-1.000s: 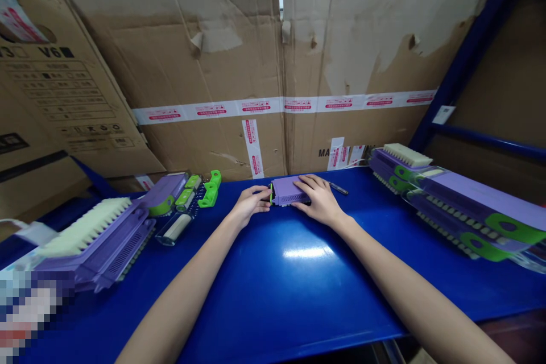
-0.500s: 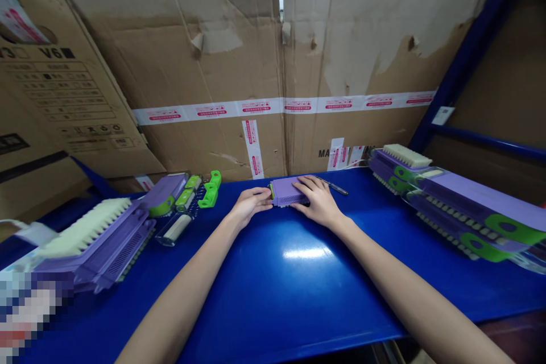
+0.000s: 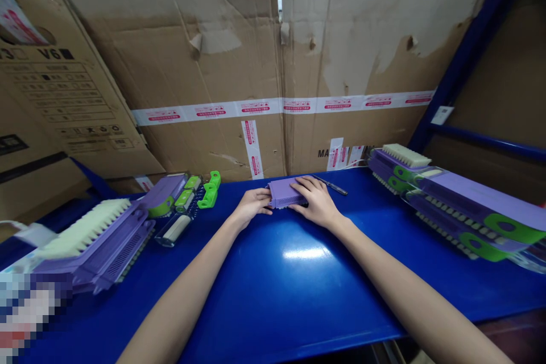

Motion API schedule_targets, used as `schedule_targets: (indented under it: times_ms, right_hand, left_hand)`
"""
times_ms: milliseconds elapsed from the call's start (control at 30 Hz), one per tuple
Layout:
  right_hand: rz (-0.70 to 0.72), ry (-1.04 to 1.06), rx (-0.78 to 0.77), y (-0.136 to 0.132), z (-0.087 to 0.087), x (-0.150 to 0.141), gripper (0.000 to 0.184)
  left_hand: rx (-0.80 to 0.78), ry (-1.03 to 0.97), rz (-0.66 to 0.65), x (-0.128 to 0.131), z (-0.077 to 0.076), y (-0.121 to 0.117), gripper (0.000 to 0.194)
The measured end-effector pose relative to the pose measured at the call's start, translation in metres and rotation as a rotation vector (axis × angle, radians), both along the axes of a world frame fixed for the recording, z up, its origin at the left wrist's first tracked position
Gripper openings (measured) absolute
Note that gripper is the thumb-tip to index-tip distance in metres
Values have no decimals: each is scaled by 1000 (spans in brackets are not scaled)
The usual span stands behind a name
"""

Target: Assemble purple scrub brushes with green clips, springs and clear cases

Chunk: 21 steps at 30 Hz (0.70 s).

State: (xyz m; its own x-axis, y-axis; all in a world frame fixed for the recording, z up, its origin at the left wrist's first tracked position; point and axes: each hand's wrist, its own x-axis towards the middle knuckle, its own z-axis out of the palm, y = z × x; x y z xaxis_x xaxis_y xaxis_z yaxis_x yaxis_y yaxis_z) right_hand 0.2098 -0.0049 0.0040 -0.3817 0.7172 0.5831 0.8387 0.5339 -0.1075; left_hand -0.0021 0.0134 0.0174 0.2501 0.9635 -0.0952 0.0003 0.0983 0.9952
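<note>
A purple plastic brush casing [image 3: 285, 192], box-shaped with slatted sides, lies at the back middle of the blue table. My right hand [image 3: 314, 198] is curled over its right end, fingers on top and thumb at the near side. At the left end, the fingers of my left hand [image 3: 253, 205] are closed against the casing; anything inside their grip is hidden. A slim dark pen-like tool [image 3: 333, 185] lies just behind my right hand.
Brushes with purple casings [image 3: 115, 250] and cream bristles [image 3: 87, 227] stand stacked at left, near clear tubes [image 3: 173, 230] and a bright green plastic part [image 3: 210, 190]. More purple brushes with green ends [image 3: 507, 227] are piled at right. Cardboard [image 3: 213, 68] walls the back.
The green piece seen at the casing's left end is now out of sight at my left fingers. The casing and both hands have shifted slightly left.
</note>
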Motion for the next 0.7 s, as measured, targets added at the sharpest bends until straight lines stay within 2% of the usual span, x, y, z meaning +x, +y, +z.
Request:
schedule_targets:
  times_ms: [200, 300, 367, 500, 600, 700]
  right_hand:
    - [-39, -29, 0, 1, 3, 4, 55]
    - [-70, -32, 13, 1, 4, 7, 56]
    - [-82, -16, 40, 2, 4, 10, 56]
    - [-96, 12, 47, 4, 3, 14, 59]
    - [-105, 9, 9, 6, 1, 16, 62]
    - [-100, 13, -3, 6, 1, 16, 62]
  left_hand:
    - [9, 96, 47, 2, 3, 0, 25]
    - [95, 236, 111, -2, 2, 3, 19]
    - [251, 467, 184, -7, 1, 5, 16]
    - [587, 1123, 289, -20, 5, 3, 21]
    - [617, 1414, 274, -25, 13, -3, 33]
    - [598, 1515, 287, -26, 26, -9, 38]
